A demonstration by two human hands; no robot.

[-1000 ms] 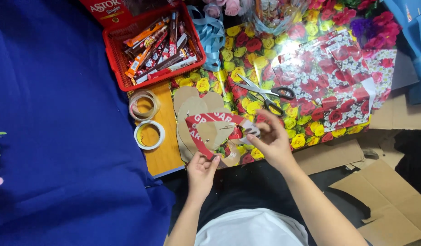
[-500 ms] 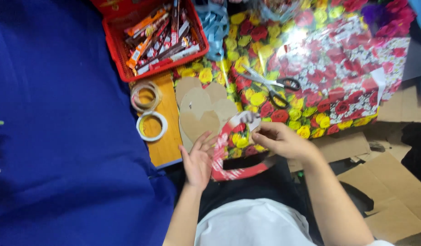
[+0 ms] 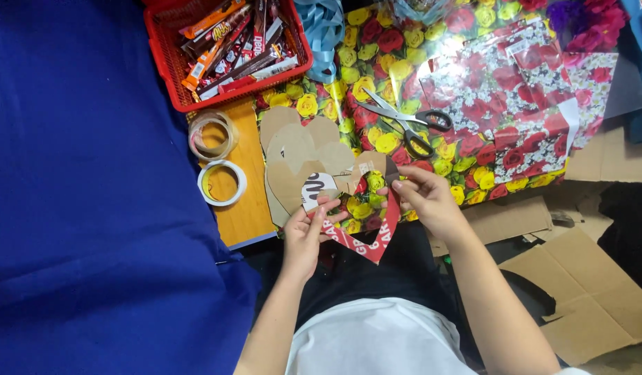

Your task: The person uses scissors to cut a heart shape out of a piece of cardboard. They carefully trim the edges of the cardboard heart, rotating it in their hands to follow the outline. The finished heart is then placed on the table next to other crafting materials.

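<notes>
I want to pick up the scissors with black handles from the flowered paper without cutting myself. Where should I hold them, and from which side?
Grip the black handle loops of the steel scissors, which lie at the right, nearer end. Come from the right, probably with the right hand: the blades are slightly open and point up-left toward the red basket, so that end is best avoided.

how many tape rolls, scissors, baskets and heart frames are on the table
tape rolls: 2, upper roll, lower roll
scissors: 1
red basket: 1
heart-shaped cardboard frame, held by left hand and right hand: 1
total: 5
</notes>
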